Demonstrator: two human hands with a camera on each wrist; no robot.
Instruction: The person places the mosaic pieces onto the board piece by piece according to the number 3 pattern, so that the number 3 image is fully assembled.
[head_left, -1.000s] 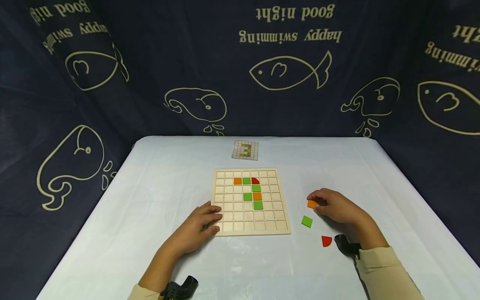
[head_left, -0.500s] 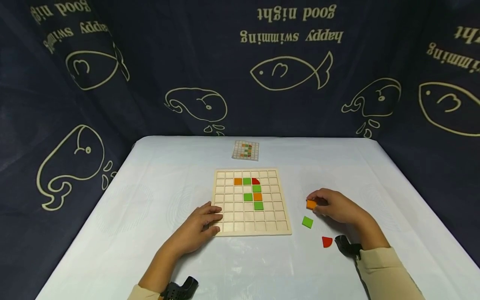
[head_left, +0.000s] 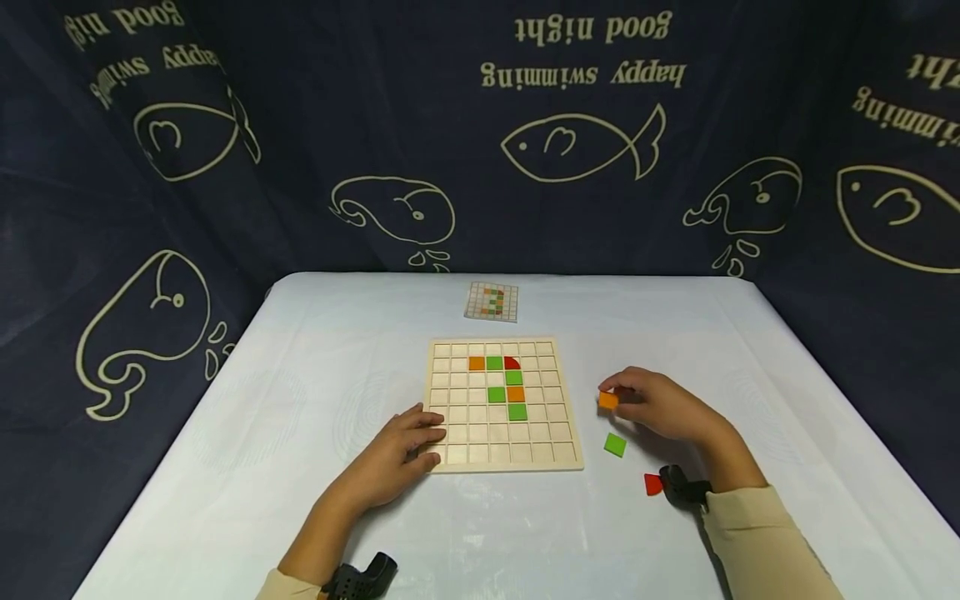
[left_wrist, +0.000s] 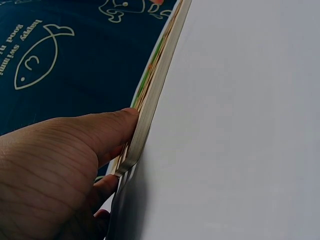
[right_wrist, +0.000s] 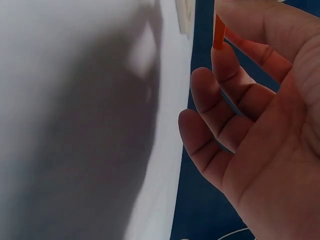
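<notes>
The right hand (head_left: 660,406), right of centre in the head view, pinches an orange square tile (head_left: 608,400) between thumb and fingertips and holds it clear of the desk (head_left: 300,375), just off the right edge of the wooden grid board (head_left: 450,417). In the right wrist view the tile (right_wrist: 218,34) shows edge-on at the top of the frame, gripped at the fingertips, while the other fingers (right_wrist: 220,100) curl loosely below it.

The left hand (head_left: 393,454) lies at the board's lower left corner with its fingers relaxed and fairly straight, their tips resting on the board's edge; the left wrist view shows a finger (left_wrist: 100,132) pressed against the board's side (left_wrist: 150,100).

On the board sit an orange tile (head_left: 476,363), a green tile (head_left: 493,363) and a red quarter-round tile (head_left: 512,362) in one row, with green (head_left: 513,377), green (head_left: 496,395), orange (head_left: 515,394) and green (head_left: 517,412) tiles below them.

On the desk under the right hand lies a loose green square tile (head_left: 615,445), and nearer the wrist a red quarter-round piece (head_left: 651,485), partly hidden by the black wrist mount (head_left: 682,487). A small pattern card (head_left: 491,301) lies beyond the board, toward the desk's far edge. A dark blue cloth printed with fish and whales (head_left: 577,146) hangs behind.
</notes>
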